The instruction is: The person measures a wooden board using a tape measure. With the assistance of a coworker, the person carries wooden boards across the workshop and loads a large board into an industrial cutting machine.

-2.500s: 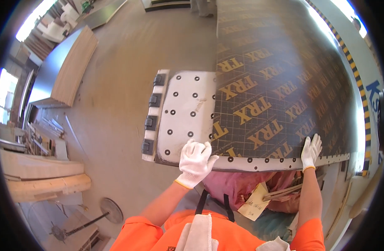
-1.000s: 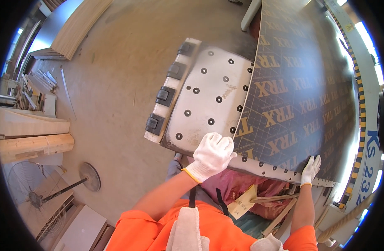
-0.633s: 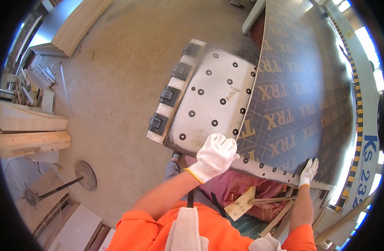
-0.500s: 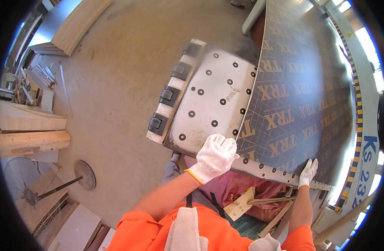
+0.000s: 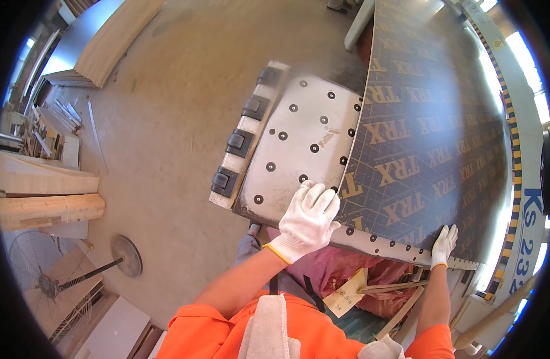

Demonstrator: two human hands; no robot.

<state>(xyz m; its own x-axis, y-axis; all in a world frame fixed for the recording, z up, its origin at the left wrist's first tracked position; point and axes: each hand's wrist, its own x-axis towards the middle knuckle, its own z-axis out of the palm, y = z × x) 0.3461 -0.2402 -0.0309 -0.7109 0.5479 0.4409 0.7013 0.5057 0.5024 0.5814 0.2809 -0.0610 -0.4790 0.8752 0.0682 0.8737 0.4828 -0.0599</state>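
Observation:
A large dark sheet panel (image 5: pixel 430 149) with gold printing lies on a pale metal worktable (image 5: pixel 287 158) dotted with black round rollers. My left hand (image 5: pixel 305 221), in a white knit glove, rests over the table's near edge beside the panel's left edge. Its fingers reach forward, slightly bent, and hold nothing that I can see. My right hand (image 5: pixel 444 245), gloved the same way, lies with fingers stretched on the panel's near edge, farther right.
A yellow-and-black striped machine beam (image 5: pixel 517 161) rises at right. Black roller blocks (image 5: pixel 239 142) line the table's left side. Below the near edge are pink sheeting (image 5: pixel 314 263) and a paper tag (image 5: pixel 345 293). Stacked boards (image 5: pixel 116 42) and a fan (image 5: pixel 47 286) stand left.
My left hand's fingers have loosened from a tighter curl and stretch forward more. The panel's left edge appears slightly farther left in the view. My right hand stays on the panel's near edge.

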